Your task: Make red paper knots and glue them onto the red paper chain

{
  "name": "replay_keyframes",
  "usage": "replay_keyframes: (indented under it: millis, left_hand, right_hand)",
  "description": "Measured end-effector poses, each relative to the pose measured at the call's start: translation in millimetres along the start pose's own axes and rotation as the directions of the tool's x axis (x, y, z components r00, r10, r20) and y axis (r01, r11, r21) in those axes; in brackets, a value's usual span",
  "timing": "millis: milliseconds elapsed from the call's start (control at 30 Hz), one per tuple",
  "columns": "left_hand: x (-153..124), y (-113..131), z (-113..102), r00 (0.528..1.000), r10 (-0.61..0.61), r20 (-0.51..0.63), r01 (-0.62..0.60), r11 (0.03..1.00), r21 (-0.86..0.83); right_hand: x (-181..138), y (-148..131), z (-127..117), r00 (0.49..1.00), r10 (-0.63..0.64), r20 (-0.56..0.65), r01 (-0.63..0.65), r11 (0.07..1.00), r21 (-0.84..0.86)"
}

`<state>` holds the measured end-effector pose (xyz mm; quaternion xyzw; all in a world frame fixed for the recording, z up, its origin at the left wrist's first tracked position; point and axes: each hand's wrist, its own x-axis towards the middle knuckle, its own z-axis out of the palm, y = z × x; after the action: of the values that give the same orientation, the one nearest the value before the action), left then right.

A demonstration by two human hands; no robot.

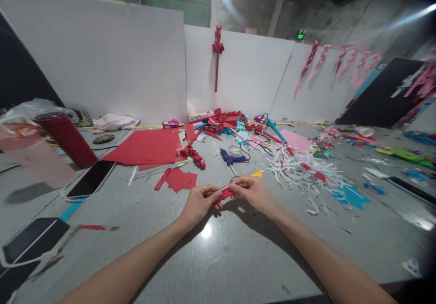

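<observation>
One red piece point(225, 194), pale-edged

- No word or number was clear enough to read.
- A small green sign point(300, 35) glowed high up at the back, on the right. It had bright green marks on a dark box, but they were too tiny to read.
- A little purple pack point(170, 124) lay on the far side of the bench point(211, 272), near the white boards point(143, 63). It had pale marks like letters, too blurry to spell out.
- A white scrap point(412, 266) near the bottom right corner had dark blue marks, also too fuzzy to read.
</observation>
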<state>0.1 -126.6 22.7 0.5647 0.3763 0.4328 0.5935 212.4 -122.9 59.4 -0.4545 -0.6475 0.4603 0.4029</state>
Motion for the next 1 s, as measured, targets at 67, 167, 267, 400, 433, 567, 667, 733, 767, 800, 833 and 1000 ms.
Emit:
replay_keyframes:
  millis: [67,167,267,400,433,567,667,733,767,800,833,1000]
  left_hand:
    - [0,1,0,1.000,-0.007,0.011,0.007,1.000,-0.009]
    - [2,0,-1,0.997,-0.048,0.065,0.050,0.998,-0.024]
    - [4,-5,-2,0.982,-0.104,0.155,0.109,0.994,-0.025]
    - [6,-10,-2,0.969,-0.124,0.214,0.129,0.992,-0.006]
    - [6,-10,-1,0.970,-0.120,0.211,0.125,0.992,-0.006]
    - [3,-7,1,0.986,-0.054,0.155,0.059,0.998,-0.023]
    - [1,-5,2,0.994,0.010,0.108,-0.007,1.000,-0.029]
    - [0,-5,3,0.995,0.032,0.090,-0.029,0.999,-0.028]
    - [0,-5,3,0.996,0.034,0.087,-0.031,0.999,-0.030]
    - [0,-6,4,0.995,0.033,0.089,-0.031,0.999,-0.033]
    - [0,-7,4,0.995,0.031,0.095,-0.027,0.999,-0.039]
    - [1,-8,7,0.984,-0.037,0.175,0.046,0.998,-0.050]
  right_hand:
    - [0,1,-1,1.000,-0.008,-0.004,0.008,1.000,0.001]
    - [2,3,-4,1.000,-0.004,-0.028,0.004,1.000,0.006]
    - [3,5,-8,0.998,0.002,-0.066,-0.002,1.000,-0.003]
    - [5,6,-7,0.996,-0.002,-0.091,0.001,1.000,-0.011]
    - [5,6,-6,0.994,-0.002,-0.106,0.002,1.000,0.001]
    - [3,3,4,0.973,-0.025,-0.230,0.044,0.996,0.077]
    - [-1,1,14,0.987,-0.036,-0.159,0.044,0.998,0.044]
    - [-4,1,20,0.997,-0.011,-0.081,0.010,1.000,-0.008]
    - [-5,2,22,0.998,0.003,-0.068,-0.005,0.999,-0.032]
    - [-6,3,23,0.997,0.012,-0.072,-0.015,0.999,-0.048]
    - [-6,4,23,0.996,0.017,-0.084,-0.021,0.998,-0.054]
    - [-4,9,18,0.994,0.009,-0.110,-0.012,1.000,-0.025]
